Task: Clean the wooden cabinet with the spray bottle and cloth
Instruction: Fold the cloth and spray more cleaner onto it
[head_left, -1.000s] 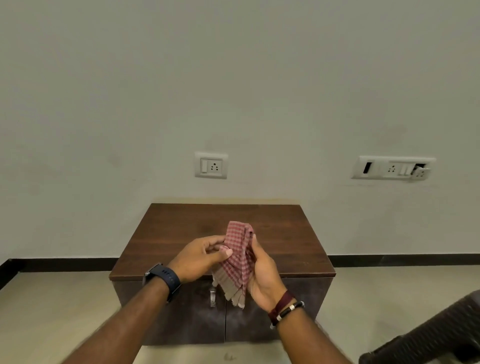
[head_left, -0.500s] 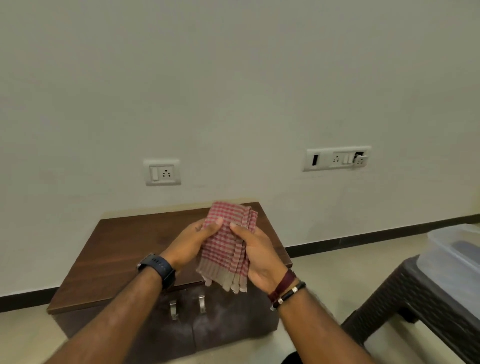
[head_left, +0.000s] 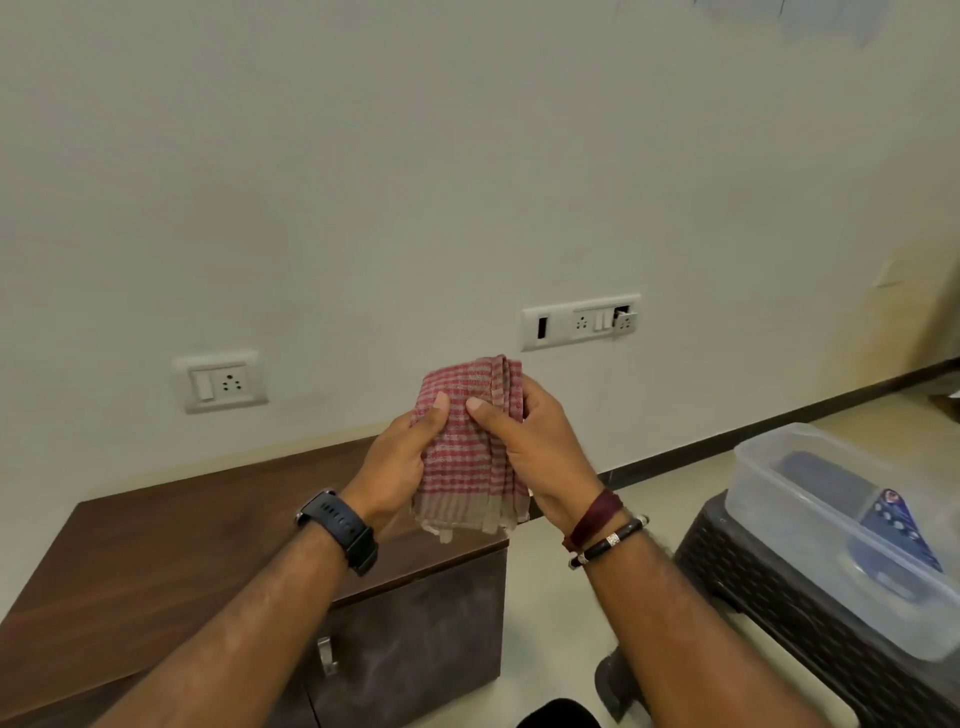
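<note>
Gripped folded checked cloth (head_left: 470, 447) upright, fringe down, with left hand (head_left: 402, 467) and right hand (head_left: 537, 457), above wooden cabinet (head_left: 171, 551); plastic box (head_left: 852, 530) right of cabinet.

Soft, even indoor light, faint shadows, slight motion blur, wide-angle bending at the edges, yellowish cast far right.

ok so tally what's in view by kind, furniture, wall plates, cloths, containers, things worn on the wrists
furniture: 2, the wooden cabinet and the dark woven stool
wall plates: 2, single socket plate and long switch plate
cloths: 1, checked cloth held in both hands
containers: 1, clear plastic box on the stool
wrist wear: 3, watch, maroon band, black bracelet
total: 9
</note>
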